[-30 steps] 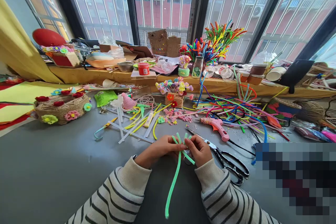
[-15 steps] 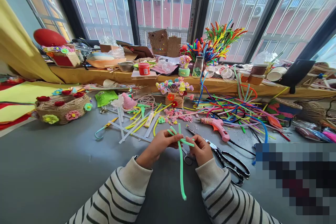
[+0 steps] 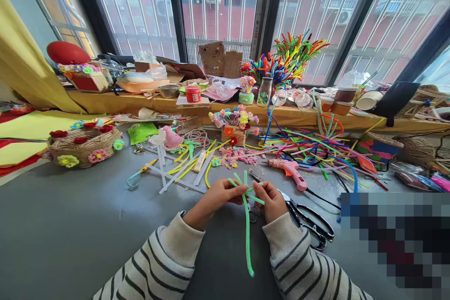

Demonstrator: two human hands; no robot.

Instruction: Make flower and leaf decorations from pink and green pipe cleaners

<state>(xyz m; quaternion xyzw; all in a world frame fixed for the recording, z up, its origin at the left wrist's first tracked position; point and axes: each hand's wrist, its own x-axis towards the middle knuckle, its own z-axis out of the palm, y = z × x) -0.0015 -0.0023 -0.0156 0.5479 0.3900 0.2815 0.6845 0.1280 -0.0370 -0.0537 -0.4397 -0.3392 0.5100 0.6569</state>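
Several light green pipe cleaners point(image 3: 248, 234) cross one another between my two hands above the grey table. Short ends fan upward and to the right, while one long end hangs down toward me. My left hand point(image 3: 225, 192) pinches them near the crossing, thumb on top. On the other side, my right hand point(image 3: 270, 198) has its thumb and fingers closed on a short green end. Small scissors point(image 3: 252, 216) lie partly hidden behind the hanging piece. Large black-handled scissors point(image 3: 312, 225) rest just right of my right hand, their blades partly covered by it.
A pink glue gun point(image 3: 290, 172) lies behind the large scissors, its cord running right. Glue sticks point(image 3: 172, 179) and yellow stems spread at the left, loose coloured pipe cleaners point(image 3: 316, 147) at the right. A woven flower basket point(image 3: 84, 149) stands far left.
More short green ends now stick out, spread like a star around the crossing. Both hands have shifted slightly right and down, and the hanging end has moved with them.
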